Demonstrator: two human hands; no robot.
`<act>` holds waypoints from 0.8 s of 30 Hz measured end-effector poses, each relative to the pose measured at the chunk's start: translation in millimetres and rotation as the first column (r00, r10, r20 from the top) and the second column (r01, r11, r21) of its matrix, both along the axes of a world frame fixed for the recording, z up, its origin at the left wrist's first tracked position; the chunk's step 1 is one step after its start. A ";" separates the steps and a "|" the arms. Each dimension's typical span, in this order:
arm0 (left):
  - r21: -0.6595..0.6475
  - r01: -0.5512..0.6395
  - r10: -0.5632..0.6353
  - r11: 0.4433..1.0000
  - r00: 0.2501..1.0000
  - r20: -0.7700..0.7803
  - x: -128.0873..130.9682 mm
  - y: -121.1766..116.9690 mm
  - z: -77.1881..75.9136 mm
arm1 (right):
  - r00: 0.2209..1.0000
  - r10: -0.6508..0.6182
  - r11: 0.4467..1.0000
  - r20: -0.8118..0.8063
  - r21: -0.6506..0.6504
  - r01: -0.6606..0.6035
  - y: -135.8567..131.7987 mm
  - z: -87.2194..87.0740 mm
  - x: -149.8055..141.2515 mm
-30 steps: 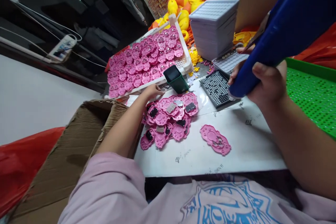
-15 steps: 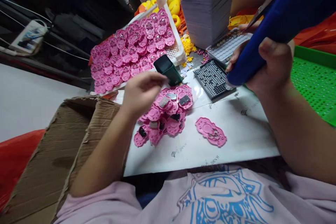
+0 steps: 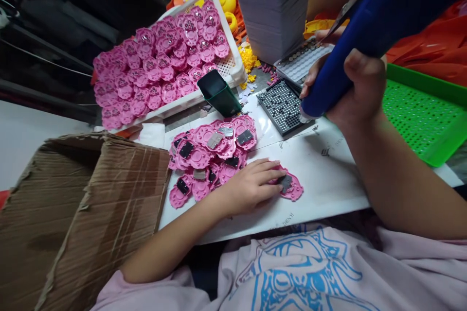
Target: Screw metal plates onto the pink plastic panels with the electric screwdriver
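Observation:
My right hand (image 3: 365,82) grips a blue electric screwdriver (image 3: 346,53), slanted downward, its pale tip over the edge of a black tray of small screws (image 3: 282,107). On the white work surface, my left hand (image 3: 255,184) reaches over a pink plastic piece (image 3: 295,189) and holds it down with bent fingers; the thumb is hidden. A grey rectangular plate (image 3: 286,183) sits on that piece, under the fingertips. Left of it lies a pile of similar pink pieces (image 3: 200,155), several bearing black or grey plates. Behind the pile a dark green open container (image 3: 222,97) leans.
A white crate (image 3: 235,65) holds rows of pink pieces. Stacked white trays (image 3: 273,14) stand at the back, with another tray (image 3: 310,65) in front holding small round parts. A green perforated basket (image 3: 423,112) is at right; a cardboard box (image 3: 120,194) stands at left.
My left hand has come from beside the green container down onto the single pink piece, where a grey plate now shows. My right hand still holds the screwdriver by the screw tray. The view has shifted.

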State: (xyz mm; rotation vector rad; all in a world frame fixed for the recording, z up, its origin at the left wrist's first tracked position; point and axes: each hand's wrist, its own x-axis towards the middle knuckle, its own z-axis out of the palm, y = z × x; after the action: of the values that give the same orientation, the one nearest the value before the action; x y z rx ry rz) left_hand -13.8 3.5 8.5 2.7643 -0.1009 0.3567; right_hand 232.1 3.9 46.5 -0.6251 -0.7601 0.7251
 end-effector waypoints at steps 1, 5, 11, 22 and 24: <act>-0.007 -0.007 0.007 1.000 1.000 -0.019 -0.8 -0.1 0.4 | 1.000 -0.001 1.000 0.000 -0.006 0.001 -0.3 0.4 0.0; 0.034 -0.018 0.019 0.999 0.999 -0.027 1.8 -2.0 -0.9 | 1.000 -0.002 1.000 0.017 -0.018 0.002 -2.5 2.4 -0.5; 0.093 -0.193 0.195 0.977 0.981 -0.013 14.5 -17.5 0.1 | 0.999 0.000 0.999 0.042 -0.042 0.001 -3.2 1.3 -0.3; 0.085 -0.250 0.251 0.964 0.968 0.002 31.1 -22.2 4.0 | 0.994 -0.037 0.993 0.099 -0.105 0.047 -3.9 3.4 -3.8; 0.041 -0.207 0.206 0.977 0.978 0.021 30.4 -19.3 2.3 | 0.994 -0.039 0.993 0.102 -0.106 0.050 -3.3 2.2 -3.6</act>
State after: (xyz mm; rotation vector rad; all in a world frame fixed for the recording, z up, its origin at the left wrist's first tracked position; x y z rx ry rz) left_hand 16.6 -15.8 10.8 2.8213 0.1786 0.4359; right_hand 228.5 0.6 48.7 -0.7787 -0.8003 0.7015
